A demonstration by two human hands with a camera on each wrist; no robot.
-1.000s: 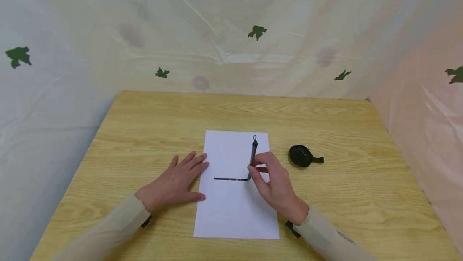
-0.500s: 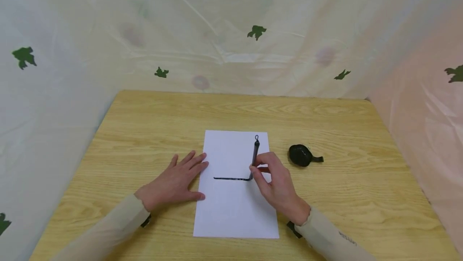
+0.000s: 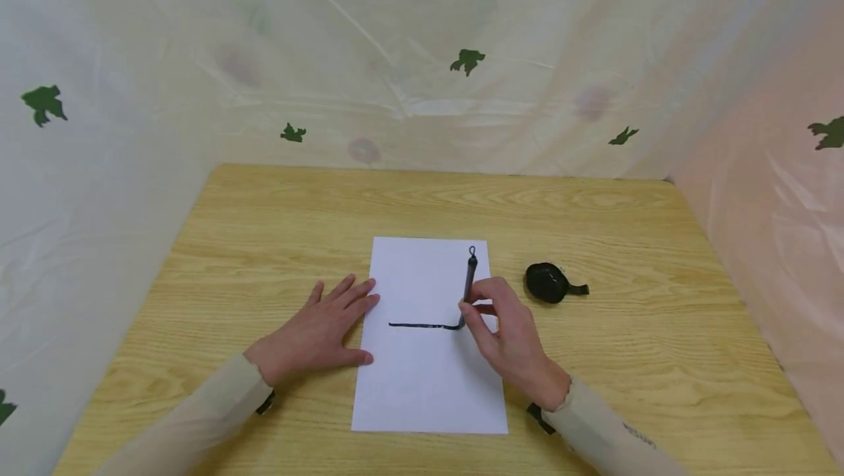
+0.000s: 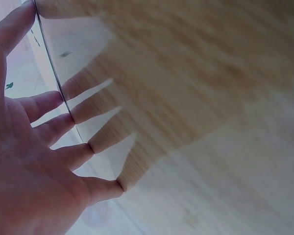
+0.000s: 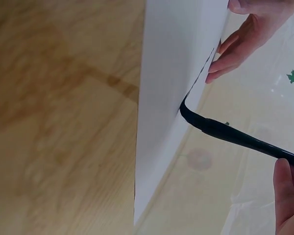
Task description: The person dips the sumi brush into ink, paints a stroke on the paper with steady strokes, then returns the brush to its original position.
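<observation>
My right hand (image 3: 517, 340) pinches a dark ink brush (image 3: 470, 278) between thumb and fingers, its loop end up. In the right wrist view the brush's black tip (image 5: 188, 113) bends against the white paper (image 3: 428, 388). Leftward from the tip runs a thin black stroke (image 3: 422, 326), roughly level across the sheet. With fingers spread, my left hand (image 3: 316, 333) rests flat, its fingertips and thumb on the paper's left edge. In the left wrist view the spread fingers (image 4: 103, 190) touch down on the glossy surface.
A small black dish (image 3: 546, 283) with a short handle sits right of the paper. All lie on a wood-grain table (image 3: 264, 220). A pale plastic sheet (image 3: 369, 58) with green leaf-like patches rises behind and at both sides.
My right hand has moved slightly right with the brush, and the black stroke has grown a little longer at its right end. My left hand has stayed in place.
</observation>
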